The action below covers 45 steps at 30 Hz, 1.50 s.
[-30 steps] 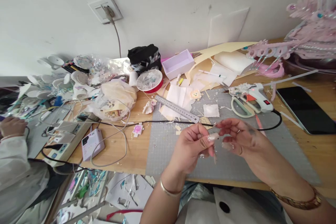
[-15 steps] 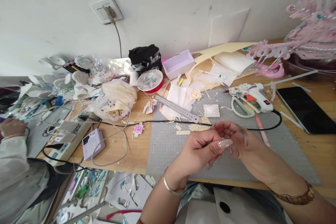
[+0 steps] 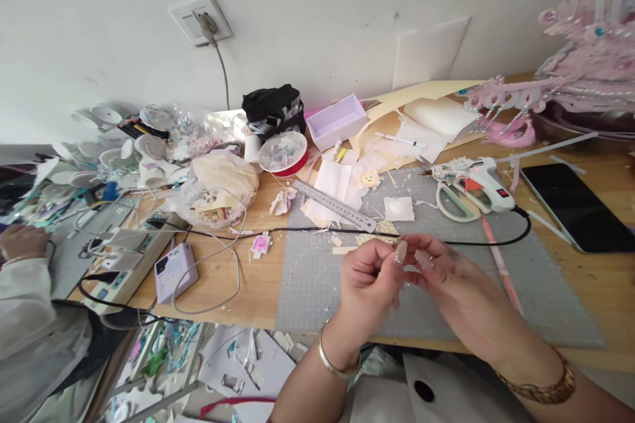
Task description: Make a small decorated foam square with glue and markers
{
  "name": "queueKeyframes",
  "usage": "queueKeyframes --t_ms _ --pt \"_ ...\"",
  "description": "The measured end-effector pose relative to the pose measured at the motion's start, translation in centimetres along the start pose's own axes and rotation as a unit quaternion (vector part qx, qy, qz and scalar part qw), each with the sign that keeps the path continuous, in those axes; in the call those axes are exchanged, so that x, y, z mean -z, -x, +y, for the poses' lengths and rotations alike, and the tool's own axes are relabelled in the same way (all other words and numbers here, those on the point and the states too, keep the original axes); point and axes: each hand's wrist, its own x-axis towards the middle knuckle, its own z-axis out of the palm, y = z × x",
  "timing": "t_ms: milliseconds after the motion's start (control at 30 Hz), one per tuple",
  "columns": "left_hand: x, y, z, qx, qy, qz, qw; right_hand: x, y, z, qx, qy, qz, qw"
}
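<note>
My left hand (image 3: pixel 370 277) and my right hand (image 3: pixel 446 271) meet fingertip to fingertip just above the grey cutting mat (image 3: pixel 307 277), near its front middle. Both pinch a small pale craft piece (image 3: pixel 407 256) that is mostly hidden by the fingers and long nails. A thin pink strip (image 3: pixel 502 266) lies on the mat to the right of my right hand. The black cord (image 3: pixel 297 231) of the glue gun runs across the mat just beyond my fingers.
A white glue gun (image 3: pixel 483 188), scissors (image 3: pixel 454 206) and a metal ruler (image 3: pixel 335 205) lie on the mat's far part. A dark tablet (image 3: pixel 578 208) is at the right, a lilac box (image 3: pixel 337 120) at the back. Another person's hand (image 3: pixel 22 241) works at the far left beside a power strip (image 3: pixel 124 264).
My two hands have drawn closer together and shifted a little toward the mat's far side. The small dangling piece seen below the fingers before is now tucked between them.
</note>
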Motion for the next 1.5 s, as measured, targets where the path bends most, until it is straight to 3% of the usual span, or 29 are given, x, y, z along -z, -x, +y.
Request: queueKeyframes --t_ms 133,267,500,600,767,900,1100,1367,1500 --pt "0.0 -0.2 -0.2 0.027 0.014 -0.003 1.0 0.0 0.0 -0.1 0.004 0.008 0.013 1.0" --pt "-0.3 0.0 0.7 0.036 -0.079 -0.036 0.996 -0.3 0.0 -0.2 0.007 -0.009 0.0 1.0" --pt "-0.2 0.1 0.9 -0.044 -0.233 -0.054 0.97 -0.4 0.0 0.0 -0.001 -0.03 0.023 0.999" --pt "-0.1 0.2 0.8 -0.076 -0.256 -0.047 0.963 -0.4 0.1 0.2 -0.027 -0.047 0.002 0.999" --pt "-0.2 0.6 0.8 -0.073 -0.21 -0.04 0.974 -0.5 0.4 0.2 -0.091 -0.076 -0.063 0.991" --pt "-0.4 0.8 0.3 -0.052 -0.154 -0.027 0.986 -0.5 0.5 0.3 -0.111 -0.097 -0.068 0.987" --pt "-0.6 0.2 -0.9 -0.026 0.014 0.01 0.999 0.1 0.2 1.1 -0.131 -0.154 -0.069 0.977" --pt "-0.3 -0.2 -0.6 0.069 0.054 0.018 0.996 0.1 0.0 1.1 -0.092 -0.103 -0.068 0.988" --pt "-0.3 -0.3 -0.1 0.126 0.08 0.027 0.988 0.0 0.2 0.8 -0.068 -0.071 -0.027 0.995"
